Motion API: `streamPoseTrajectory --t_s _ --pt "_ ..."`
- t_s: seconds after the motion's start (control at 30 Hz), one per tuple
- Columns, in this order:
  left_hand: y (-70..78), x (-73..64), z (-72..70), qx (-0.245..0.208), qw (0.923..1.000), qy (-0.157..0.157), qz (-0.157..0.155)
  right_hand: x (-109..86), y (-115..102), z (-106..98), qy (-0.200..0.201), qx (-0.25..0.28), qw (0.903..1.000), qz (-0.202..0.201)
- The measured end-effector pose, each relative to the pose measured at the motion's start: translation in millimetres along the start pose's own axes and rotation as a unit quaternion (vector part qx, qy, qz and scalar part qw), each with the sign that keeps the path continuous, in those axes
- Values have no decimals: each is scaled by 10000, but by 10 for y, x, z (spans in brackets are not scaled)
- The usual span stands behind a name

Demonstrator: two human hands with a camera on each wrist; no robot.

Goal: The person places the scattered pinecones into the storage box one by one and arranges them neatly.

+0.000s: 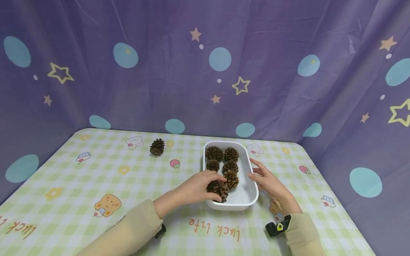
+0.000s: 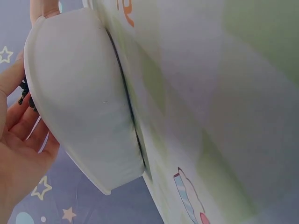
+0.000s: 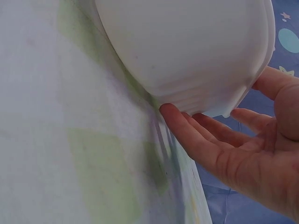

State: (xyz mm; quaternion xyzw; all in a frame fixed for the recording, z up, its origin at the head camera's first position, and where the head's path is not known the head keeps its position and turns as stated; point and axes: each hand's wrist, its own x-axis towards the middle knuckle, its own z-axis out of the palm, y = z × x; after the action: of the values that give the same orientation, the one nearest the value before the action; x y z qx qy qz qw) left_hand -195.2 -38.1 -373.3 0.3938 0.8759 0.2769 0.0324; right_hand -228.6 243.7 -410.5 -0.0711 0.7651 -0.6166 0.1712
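My left hand [image 1: 200, 186] reaches over the near left side of a white rectangular tray [image 1: 243, 185] and grips a brown pine cone [image 1: 218, 191] at its near left corner. In the left wrist view the tray wall hides most of that cone. Several more pine cones [image 1: 231, 155] lie in two columns along the tray's left and middle. At the tray's right side is my right hand [image 1: 270, 183], holding the edge with the thumb over the rim. The right wrist view shows its fingers [image 3: 187, 133] against the outer wall.
A lone pine cone [image 1: 157, 147] stands on the checked tablecloth [image 1: 137, 188], back and left of the tray. Behind the table hangs a purple curtain [image 1: 179, 81] with stars and blue spots. It also borders both sides.
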Motion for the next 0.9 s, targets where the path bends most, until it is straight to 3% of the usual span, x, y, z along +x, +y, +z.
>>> streamPoseTrajectory --t_s 0.67,0.9 --pt "-1 -34 60 -43 9995 69 309 -16 -18 10 -77 47 9999 -68" --pt "-20 -49 57 -165 9997 105 141 -16 -12 7 -88 59 9999 -71"
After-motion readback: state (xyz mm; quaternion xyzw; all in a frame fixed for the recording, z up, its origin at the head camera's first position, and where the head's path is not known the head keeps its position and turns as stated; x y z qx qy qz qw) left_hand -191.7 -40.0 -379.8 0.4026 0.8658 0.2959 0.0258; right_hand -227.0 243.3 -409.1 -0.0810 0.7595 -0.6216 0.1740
